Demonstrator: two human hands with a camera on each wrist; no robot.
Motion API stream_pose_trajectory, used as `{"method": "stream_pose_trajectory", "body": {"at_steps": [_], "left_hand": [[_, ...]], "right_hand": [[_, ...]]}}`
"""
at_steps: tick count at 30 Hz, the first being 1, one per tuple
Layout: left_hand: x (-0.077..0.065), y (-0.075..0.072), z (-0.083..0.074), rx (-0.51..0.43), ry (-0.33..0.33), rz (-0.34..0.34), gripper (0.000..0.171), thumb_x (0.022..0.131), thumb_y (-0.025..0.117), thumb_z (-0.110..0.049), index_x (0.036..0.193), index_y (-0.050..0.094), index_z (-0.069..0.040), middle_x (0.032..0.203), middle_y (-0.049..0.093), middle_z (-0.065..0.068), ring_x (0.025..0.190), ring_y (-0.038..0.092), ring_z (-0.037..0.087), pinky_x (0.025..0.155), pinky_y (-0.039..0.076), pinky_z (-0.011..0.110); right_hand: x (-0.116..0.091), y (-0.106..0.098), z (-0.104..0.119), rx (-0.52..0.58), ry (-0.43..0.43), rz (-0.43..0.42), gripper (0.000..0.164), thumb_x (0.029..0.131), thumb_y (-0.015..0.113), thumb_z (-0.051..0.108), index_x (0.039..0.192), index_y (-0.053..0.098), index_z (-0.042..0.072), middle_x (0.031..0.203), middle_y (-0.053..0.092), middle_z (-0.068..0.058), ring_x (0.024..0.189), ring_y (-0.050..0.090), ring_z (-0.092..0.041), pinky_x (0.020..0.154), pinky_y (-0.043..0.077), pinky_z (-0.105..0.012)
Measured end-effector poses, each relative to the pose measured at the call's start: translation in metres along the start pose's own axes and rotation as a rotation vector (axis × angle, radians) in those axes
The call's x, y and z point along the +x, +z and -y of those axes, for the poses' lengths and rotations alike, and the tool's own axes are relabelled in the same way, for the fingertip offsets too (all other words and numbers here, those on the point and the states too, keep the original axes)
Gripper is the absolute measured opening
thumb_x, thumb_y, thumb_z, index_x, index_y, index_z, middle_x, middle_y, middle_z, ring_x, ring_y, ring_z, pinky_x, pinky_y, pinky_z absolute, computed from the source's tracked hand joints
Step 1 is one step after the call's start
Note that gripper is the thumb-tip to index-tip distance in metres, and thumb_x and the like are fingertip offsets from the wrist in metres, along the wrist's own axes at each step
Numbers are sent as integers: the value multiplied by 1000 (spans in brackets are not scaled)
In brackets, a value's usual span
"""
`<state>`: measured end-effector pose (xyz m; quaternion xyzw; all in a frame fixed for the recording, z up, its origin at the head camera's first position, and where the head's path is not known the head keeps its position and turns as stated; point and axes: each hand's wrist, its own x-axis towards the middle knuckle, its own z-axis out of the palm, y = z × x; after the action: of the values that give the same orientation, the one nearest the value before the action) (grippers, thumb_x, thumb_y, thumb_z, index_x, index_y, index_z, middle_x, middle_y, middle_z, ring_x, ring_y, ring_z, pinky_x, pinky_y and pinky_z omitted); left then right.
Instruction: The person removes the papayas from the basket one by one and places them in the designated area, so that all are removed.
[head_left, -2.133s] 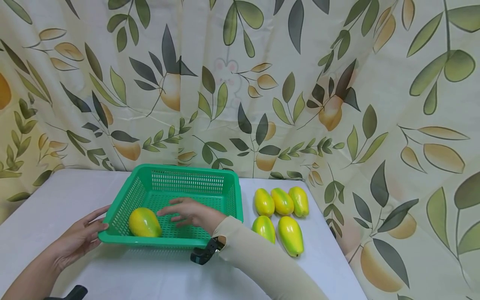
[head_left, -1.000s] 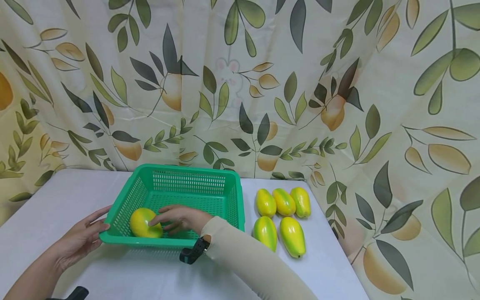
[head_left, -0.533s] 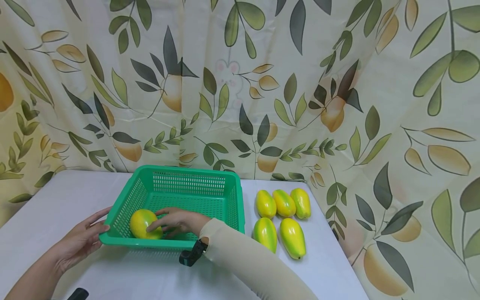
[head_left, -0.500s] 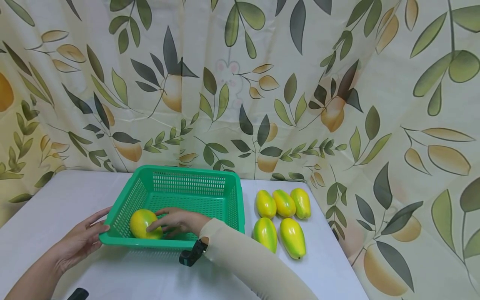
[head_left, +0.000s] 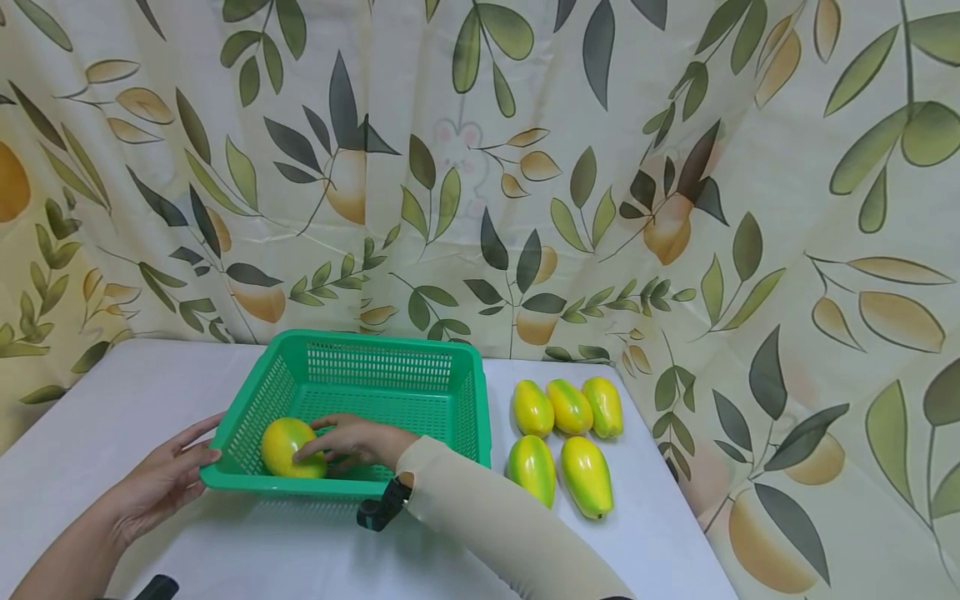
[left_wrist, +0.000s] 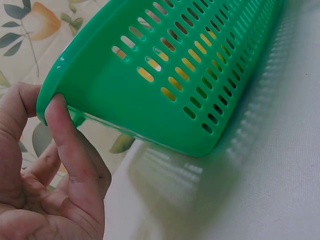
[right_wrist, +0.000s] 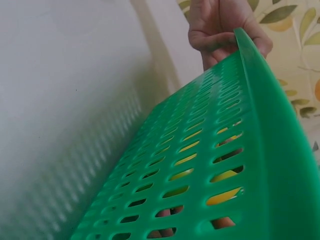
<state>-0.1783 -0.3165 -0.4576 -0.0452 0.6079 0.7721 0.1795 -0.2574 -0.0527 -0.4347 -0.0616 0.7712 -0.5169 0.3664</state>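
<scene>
A yellow-green papaya (head_left: 283, 447) lies in the near left corner of the green plastic basket (head_left: 390, 485). My right hand (head_left: 358, 440) reaches over the basket's near rim and holds the papaya's right end, its thumb across the fruit; part of the other fingers is hidden. At the basket's left near corner, my left hand (head_left: 167, 475) pinches the rim, with thumb and finger on either side of it in the left wrist view. Through the slots in the basket wall (right_wrist: 200, 130), the right wrist view shows bits of yellow fruit and fingers.
To the right of the basket, several more papayas (head_left: 585, 477) lie in two rows on the white-covered table (head_left: 300, 550). Behind the table hangs a leaf-patterned curtain (head_left: 420, 275). A black wrist camera (head_left: 384, 504) sits on the right wrist, in front of the basket.
My right hand has moved left and down onto the papaya, then stayed almost still over the last half second. The left hand keeps its place on the rim.
</scene>
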Motion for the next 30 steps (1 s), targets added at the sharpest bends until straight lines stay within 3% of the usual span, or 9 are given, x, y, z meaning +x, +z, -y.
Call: {"method": "stream_pose_trajectory", "body": {"at_steps": [19, 30], "left_hand": [[-3, 2, -1, 0, 7, 14, 40, 101, 50, -11, 111, 56, -49, 106, 68, -9, 86, 73, 13, 70, 59, 18], [-4, 4, -3, -10, -6, 5, 39, 101, 50, -10, 109, 57, -47, 104, 70, -6, 88, 73, 14, 75, 60, 22]], "right_hand": [[0, -1, -1, -41, -22, -6, 49, 82, 76, 9, 128, 59, 15, 113, 60, -10, 102, 62, -31, 89, 57, -52], [-1, -7, -2, 35, -32, 53, 59, 82, 75, 9, 137, 52, 13, 111, 61, -14, 104, 62, -35, 85, 59, -50]]}}
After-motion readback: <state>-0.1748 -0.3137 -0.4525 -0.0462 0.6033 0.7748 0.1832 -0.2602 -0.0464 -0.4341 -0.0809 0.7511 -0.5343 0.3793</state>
